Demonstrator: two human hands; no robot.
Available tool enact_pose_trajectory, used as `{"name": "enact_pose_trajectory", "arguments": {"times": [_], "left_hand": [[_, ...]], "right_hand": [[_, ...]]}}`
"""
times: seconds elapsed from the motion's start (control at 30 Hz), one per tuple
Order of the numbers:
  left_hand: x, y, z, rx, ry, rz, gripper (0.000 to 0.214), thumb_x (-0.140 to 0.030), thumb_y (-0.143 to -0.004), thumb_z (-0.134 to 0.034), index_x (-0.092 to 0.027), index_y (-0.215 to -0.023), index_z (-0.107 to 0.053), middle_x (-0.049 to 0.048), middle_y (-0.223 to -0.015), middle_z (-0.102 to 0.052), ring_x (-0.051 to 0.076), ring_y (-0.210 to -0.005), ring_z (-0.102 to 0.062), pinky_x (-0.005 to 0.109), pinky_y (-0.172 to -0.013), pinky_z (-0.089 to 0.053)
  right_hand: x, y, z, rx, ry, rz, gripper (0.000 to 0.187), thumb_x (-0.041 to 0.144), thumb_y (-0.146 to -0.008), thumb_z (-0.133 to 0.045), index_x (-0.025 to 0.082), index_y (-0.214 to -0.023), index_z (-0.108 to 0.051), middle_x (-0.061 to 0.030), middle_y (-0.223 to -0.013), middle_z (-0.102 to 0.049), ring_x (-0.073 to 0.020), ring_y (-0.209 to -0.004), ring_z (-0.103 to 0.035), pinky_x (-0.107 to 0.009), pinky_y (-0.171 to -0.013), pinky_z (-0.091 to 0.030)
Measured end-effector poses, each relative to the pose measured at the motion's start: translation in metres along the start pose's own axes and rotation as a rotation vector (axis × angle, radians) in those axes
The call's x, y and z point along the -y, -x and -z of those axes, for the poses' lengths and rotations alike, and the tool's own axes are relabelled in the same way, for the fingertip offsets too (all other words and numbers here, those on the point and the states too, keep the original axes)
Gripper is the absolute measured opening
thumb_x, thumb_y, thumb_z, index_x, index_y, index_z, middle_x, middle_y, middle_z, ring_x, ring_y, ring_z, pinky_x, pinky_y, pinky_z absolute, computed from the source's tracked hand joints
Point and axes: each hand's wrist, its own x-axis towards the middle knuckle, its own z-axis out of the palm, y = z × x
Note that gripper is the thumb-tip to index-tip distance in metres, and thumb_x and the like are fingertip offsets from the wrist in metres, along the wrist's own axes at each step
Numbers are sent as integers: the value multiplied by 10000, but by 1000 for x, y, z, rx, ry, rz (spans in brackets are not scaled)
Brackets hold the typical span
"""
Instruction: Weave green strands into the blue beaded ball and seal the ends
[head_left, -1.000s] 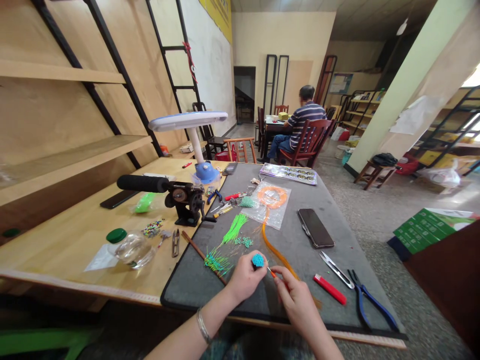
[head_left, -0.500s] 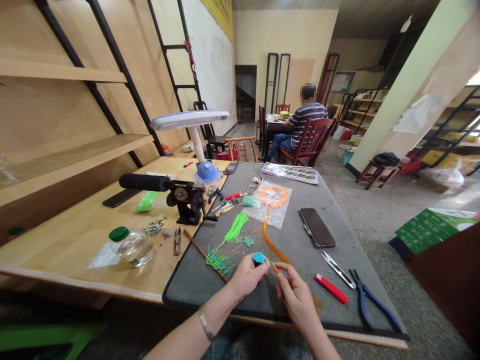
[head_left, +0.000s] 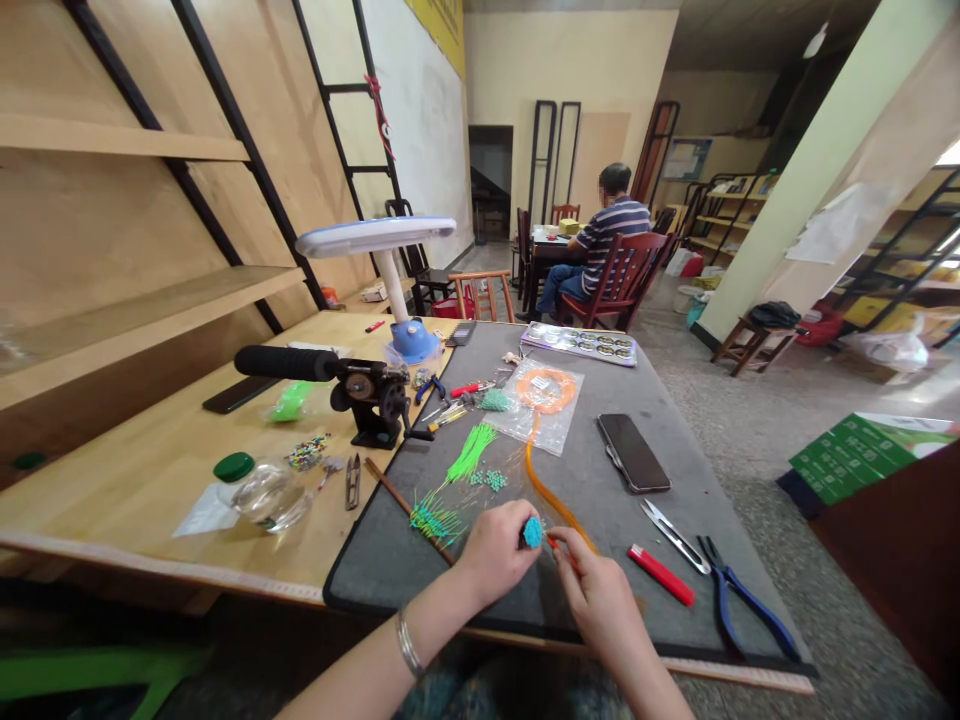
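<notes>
My left hand [head_left: 496, 552] is closed around a small dark piece topped with a bumpy turquoise cluster [head_left: 532, 532], its top turned toward me. Just to the right, my right hand [head_left: 596, 588] pinches a slim orange piece [head_left: 553, 542], whose tip is close to the cluster. Whether they touch, I cannot tell. Beyond the right hand, a bundle of orange strands [head_left: 553, 497] runs back to a clear bag holding an orange coil [head_left: 546, 390]. Left of my hands lie green-blue stems [head_left: 435, 518] across a brown stick [head_left: 390, 485], bright green stems [head_left: 471, 452] and small teal beads [head_left: 495, 480].
Right on the grey mat [head_left: 480, 600] are a phone [head_left: 634, 453], thread snips [head_left: 675, 535], a red lighter [head_left: 661, 575] and blue-handled pliers [head_left: 750, 610]. To the left stand a black hand-crank device [head_left: 375, 400], a jar [head_left: 270, 495] and a lamp [head_left: 390, 280]. A person [head_left: 611, 235] sits farther back.
My left hand has shifted slightly right and tilted the turquoise cluster toward me. My right hand has moved a little right and lower, with the orange piece still pinched.
</notes>
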Motion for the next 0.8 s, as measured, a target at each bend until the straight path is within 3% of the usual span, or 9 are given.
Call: {"name": "enact_pose_trajectory", "arguments": {"times": [0.1, 0.23, 0.43, 0.8], "left_hand": [[-1, 5, -6, -31, 29, 7, 50, -143, -719, -551, -172, -754, -572, 22, -714, -601, 164, -681, -522, 265, -636, -355], [4, 5, -13, -67, 313, 120, 112, -225, -784, -538, -166, -688, -539, -6, -622, -537, 132, -603, -478, 245, -594, -362], [9, 1, -16, 49, 725, 330, 219, -352, -774, -572, -157, -698, -509, -43, -558, -470, 73, -458, -348, 211, -459, -271], [8, 2, -13, 110, 761, 313, 281, -396, -741, -625, -157, -666, -497, -48, -548, -450, 66, -461, -333, 213, -459, -254]], "right_hand": [[-2, 1, -12, -57, -32, -21, 288, 323, -934, -338, 218, -1018, -593, -29, -692, -700, -183, -595, -669, -215, -546, -415], [-6, 4, -24, -148, -81, -53, 319, 403, -937, -331, 212, -852, -572, -24, -635, -666, -176, -550, -646, -218, -521, -403], [-9, 6, -25, -139, -158, -51, 344, 448, -937, -346, 208, -834, -570, -4, -617, -638, -146, -511, -586, -207, -517, -383], [-10, 7, -15, -77, -193, -27, 329, 441, -931, -367, 206, -829, -573, 2, -595, -609, -141, -516, -552, -201, -526, -366]]}}
